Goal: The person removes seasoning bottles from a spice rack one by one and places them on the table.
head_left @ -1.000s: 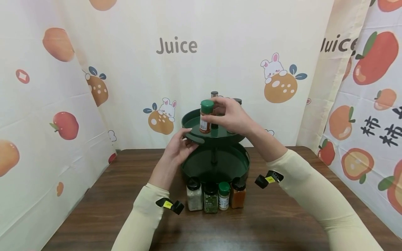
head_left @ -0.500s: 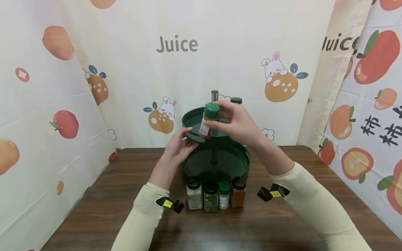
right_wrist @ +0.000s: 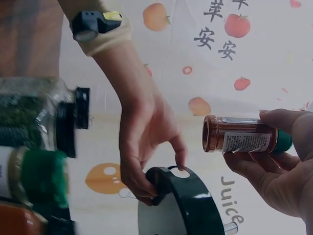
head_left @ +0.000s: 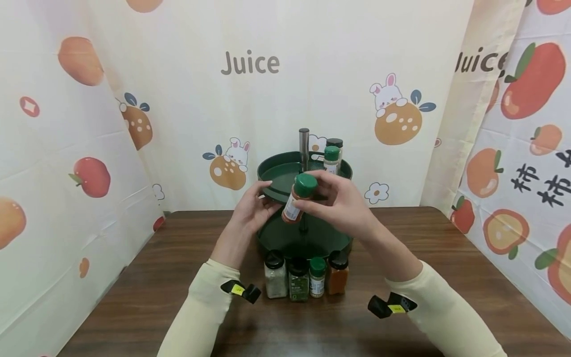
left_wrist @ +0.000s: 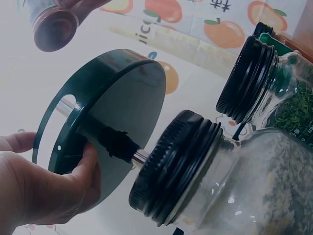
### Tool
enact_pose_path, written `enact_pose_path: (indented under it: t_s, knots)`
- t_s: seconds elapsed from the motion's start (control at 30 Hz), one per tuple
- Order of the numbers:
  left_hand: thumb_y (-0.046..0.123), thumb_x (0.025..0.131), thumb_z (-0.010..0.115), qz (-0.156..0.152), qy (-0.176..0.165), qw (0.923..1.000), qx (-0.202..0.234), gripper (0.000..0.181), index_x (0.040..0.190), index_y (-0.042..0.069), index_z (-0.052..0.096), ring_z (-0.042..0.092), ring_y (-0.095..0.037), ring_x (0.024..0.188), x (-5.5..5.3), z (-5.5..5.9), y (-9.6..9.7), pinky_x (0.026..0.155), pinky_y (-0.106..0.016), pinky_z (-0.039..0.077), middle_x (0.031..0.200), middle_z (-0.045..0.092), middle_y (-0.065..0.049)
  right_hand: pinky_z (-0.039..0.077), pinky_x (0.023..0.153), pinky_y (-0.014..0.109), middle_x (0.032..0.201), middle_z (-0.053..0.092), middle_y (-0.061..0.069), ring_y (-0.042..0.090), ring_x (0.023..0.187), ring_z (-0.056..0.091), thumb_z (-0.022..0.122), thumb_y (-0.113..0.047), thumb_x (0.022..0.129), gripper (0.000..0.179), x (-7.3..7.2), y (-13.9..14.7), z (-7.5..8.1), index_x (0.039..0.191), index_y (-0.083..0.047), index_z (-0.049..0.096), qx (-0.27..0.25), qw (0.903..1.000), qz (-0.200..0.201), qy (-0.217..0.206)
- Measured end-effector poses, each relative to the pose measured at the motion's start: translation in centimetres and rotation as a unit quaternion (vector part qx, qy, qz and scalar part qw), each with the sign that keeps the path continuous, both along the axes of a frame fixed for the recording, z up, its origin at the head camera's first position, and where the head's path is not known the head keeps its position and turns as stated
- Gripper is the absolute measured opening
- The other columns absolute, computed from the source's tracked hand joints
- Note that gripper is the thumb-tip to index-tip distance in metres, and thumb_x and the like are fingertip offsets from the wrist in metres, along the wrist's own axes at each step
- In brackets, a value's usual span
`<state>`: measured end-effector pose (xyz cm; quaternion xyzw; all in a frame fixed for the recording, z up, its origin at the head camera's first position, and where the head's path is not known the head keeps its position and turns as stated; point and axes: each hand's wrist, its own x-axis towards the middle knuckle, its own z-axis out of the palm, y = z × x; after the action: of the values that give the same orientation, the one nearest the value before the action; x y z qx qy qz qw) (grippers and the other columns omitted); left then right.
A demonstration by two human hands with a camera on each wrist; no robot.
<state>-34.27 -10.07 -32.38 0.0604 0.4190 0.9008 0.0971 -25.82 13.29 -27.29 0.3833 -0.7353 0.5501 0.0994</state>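
Note:
My right hand (head_left: 345, 206) holds a small spice jar (head_left: 292, 212) with a green lid and reddish contents, tilted in front of a dark green two-tier turntable rack. In the right wrist view the same jar (right_wrist: 244, 137) lies between thumb and fingers, its base pointing away from the palm. With my left hand (head_left: 251, 212) I grip the near left rim of the upper tray (head_left: 281, 173), thumb above and fingers underneath. A green-lidded jar (head_left: 331, 157) and a black-lidded jar (head_left: 335, 143) stand on the upper tray's right side.
The lower tray (head_left: 323, 238) sits beneath, with a metal post (head_left: 304, 144) rising through the rack. Before it on the wooden table (head_left: 187, 277) stand a pale-filled jar (head_left: 276, 281), a green herb jar (head_left: 299, 285), a small green-lidded jar (head_left: 317, 283) and an orange-filled jar (head_left: 337, 280).
My right hand has lifted the reddish jar off the upper tray, over its near rim, and lowered it toward me, uncovering the green-lidded jar behind. The left hand keeps its grip.

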Motion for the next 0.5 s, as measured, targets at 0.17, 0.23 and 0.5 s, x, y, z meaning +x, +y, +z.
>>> enact_pose_path:
  t_s: [0.17,0.23,0.5]
  knots:
    - [0.019,0.104,0.060,0.003,-0.008,1.0000,0.003,0.061,0.158,0.008,0.033,0.056,-0.024,0.119,0.0,-0.1,0.2,0.094,-0.032,0.059,0.133,0.048,-0.015,0.059,0.099,0.038,0.127,0.073,0.006,0.023,0.118,0.070,0.079,-0.011,0.096,0.048,0.7,0.4,-1.1,0.140,-0.009,0.061,-0.010,0.9997,0.002,-0.022]
    - [0.019,0.104,0.060,0.003,-0.007,1.0000,0.002,0.058,0.155,0.009,0.035,0.056,-0.024,0.118,0.0,-0.2,0.2,0.094,-0.033,0.059,0.132,0.048,-0.015,0.060,0.098,0.039,0.127,0.072,0.007,0.025,0.117,0.070,0.079,-0.010,0.095,0.049,0.9,0.6,-1.4,0.140,-0.007,0.060,-0.015,0.9996,0.005,-0.023]
    - [0.019,0.104,0.058,0.004,0.003,1.0000,-0.001,0.049,0.148,0.010,0.040,0.056,-0.022,0.116,0.0,-0.2,0.0,0.100,-0.034,0.056,0.131,0.048,-0.014,0.060,0.097,0.038,0.128,0.070,0.008,0.024,0.117,0.071,0.080,-0.007,0.094,0.048,1.4,0.4,-2.0,0.138,-0.005,0.062,-0.009,0.9998,0.014,-0.007]
